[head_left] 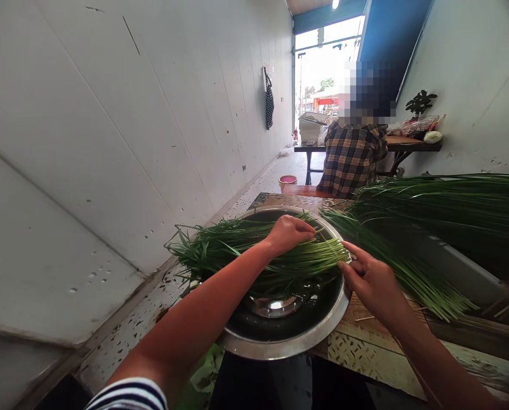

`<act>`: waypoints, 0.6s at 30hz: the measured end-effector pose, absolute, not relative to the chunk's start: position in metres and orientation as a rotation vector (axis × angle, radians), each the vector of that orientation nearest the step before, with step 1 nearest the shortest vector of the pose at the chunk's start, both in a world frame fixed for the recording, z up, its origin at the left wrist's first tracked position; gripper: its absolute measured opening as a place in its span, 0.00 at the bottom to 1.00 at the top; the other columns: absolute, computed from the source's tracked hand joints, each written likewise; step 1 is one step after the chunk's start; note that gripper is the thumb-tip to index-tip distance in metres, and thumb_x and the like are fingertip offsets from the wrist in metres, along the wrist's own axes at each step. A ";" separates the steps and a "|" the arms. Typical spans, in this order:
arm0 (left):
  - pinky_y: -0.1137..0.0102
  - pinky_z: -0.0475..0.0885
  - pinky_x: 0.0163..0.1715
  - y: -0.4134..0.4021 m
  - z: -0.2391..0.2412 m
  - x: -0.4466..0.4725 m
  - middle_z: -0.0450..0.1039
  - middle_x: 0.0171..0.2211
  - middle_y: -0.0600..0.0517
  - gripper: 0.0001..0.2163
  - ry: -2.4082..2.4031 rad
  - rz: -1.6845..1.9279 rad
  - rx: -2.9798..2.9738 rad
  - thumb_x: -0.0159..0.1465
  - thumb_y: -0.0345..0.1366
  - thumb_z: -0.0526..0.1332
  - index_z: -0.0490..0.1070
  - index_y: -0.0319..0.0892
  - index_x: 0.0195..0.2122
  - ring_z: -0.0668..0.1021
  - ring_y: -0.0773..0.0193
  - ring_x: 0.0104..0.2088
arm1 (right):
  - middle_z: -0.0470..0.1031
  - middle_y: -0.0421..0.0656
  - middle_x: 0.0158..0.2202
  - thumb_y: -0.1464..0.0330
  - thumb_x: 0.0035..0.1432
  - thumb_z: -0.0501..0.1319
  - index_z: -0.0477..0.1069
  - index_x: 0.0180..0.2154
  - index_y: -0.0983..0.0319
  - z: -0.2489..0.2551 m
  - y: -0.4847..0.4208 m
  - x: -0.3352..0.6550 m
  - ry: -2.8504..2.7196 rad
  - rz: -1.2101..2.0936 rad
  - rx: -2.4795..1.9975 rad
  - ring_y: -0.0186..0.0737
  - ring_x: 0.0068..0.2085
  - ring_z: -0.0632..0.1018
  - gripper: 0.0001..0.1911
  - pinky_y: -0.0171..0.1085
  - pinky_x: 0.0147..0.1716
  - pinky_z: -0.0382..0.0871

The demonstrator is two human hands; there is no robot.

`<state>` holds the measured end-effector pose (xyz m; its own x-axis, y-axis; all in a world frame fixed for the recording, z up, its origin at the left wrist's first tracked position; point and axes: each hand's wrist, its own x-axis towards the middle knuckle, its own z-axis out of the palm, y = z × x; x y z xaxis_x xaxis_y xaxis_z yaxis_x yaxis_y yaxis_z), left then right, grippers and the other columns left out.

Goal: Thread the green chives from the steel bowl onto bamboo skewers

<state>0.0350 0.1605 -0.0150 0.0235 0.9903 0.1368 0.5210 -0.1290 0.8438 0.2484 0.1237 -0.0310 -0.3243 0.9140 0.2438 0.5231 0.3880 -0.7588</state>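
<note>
A bunch of long green chives (237, 234) lies across a wide metal basin (280, 348), leafy ends over the left rim and pale stems at the right. My left hand (286, 234) is above the bunch, fingertips pinched at the upper stems near a thin stalk. At the right rim my right hand (369, 279) has its thumb and fingers closed on the cut stem ends. Shiny wet metal shows in the basin's bottom. More chives (417, 273) are spread just right of the basin.
The basin stands on a patterned wooden table (361, 347). A large heap of chives (451, 199) lies over a grey crate (463, 259) at right. Ahead, a person in a plaid shirt (352, 156) sits at another table (417, 147). A white wall (130, 131) runs along the left.
</note>
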 end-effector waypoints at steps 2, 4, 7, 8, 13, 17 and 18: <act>0.74 0.73 0.35 0.160 -0.014 0.036 0.80 0.30 0.51 0.10 1.546 1.016 1.712 0.52 0.35 0.65 0.80 0.39 0.34 0.78 0.65 0.32 | 0.64 0.34 0.15 0.60 0.56 0.54 0.65 0.56 0.73 -0.031 0.124 0.249 -1.988 0.742 -1.234 0.35 0.20 0.65 0.32 0.35 0.24 0.61; 0.74 0.73 0.35 0.160 -0.014 0.036 0.80 0.30 0.52 0.09 1.548 1.024 1.722 0.51 0.34 0.66 0.80 0.39 0.34 0.78 0.65 0.32 | 0.64 0.34 0.15 0.59 0.56 0.54 0.65 0.57 0.73 -0.031 0.124 0.249 -1.991 0.746 -1.234 0.35 0.20 0.66 0.32 0.35 0.24 0.61; 0.74 0.73 0.36 0.160 -0.013 0.036 0.80 0.29 0.53 0.09 1.556 1.040 1.737 0.51 0.34 0.66 0.80 0.40 0.33 0.78 0.66 0.32 | 0.66 0.35 0.15 0.59 0.56 0.53 0.64 0.58 0.73 -0.031 0.125 0.249 -1.995 0.759 -1.234 0.36 0.20 0.67 0.32 0.35 0.25 0.62; 0.74 0.73 0.36 0.160 -0.013 0.036 0.80 0.29 0.53 0.08 1.559 1.044 1.742 0.52 0.34 0.65 0.80 0.40 0.33 0.78 0.66 0.32 | 0.66 0.35 0.15 0.59 0.56 0.53 0.64 0.58 0.72 -0.031 0.125 0.249 -1.996 0.760 -1.235 0.36 0.20 0.67 0.32 0.35 0.25 0.62; 0.74 0.73 0.37 0.157 -0.010 0.039 0.80 0.29 0.53 0.08 1.574 1.063 1.776 0.52 0.32 0.65 0.81 0.40 0.33 0.79 0.66 0.32 | 0.67 0.35 0.15 0.59 0.56 0.53 0.65 0.57 0.72 -0.031 0.125 0.249 -2.001 0.741 -1.238 0.36 0.20 0.67 0.32 0.35 0.25 0.62; 0.74 0.73 0.38 0.155 -0.008 0.043 0.80 0.30 0.53 0.07 1.607 1.060 1.807 0.53 0.31 0.64 0.81 0.41 0.32 0.79 0.66 0.32 | 0.67 0.35 0.15 0.59 0.56 0.53 0.65 0.57 0.72 -0.031 0.125 0.249 -2.005 0.735 -1.239 0.36 0.20 0.67 0.32 0.35 0.25 0.62; 0.73 0.73 0.38 0.155 -0.008 0.043 0.80 0.30 0.52 0.07 1.626 1.062 1.804 0.53 0.31 0.64 0.81 0.40 0.32 0.79 0.65 0.32 | 0.66 0.35 0.15 0.59 0.56 0.53 0.65 0.57 0.72 -0.031 0.125 0.249 -2.005 0.730 -1.240 0.36 0.20 0.67 0.32 0.35 0.25 0.62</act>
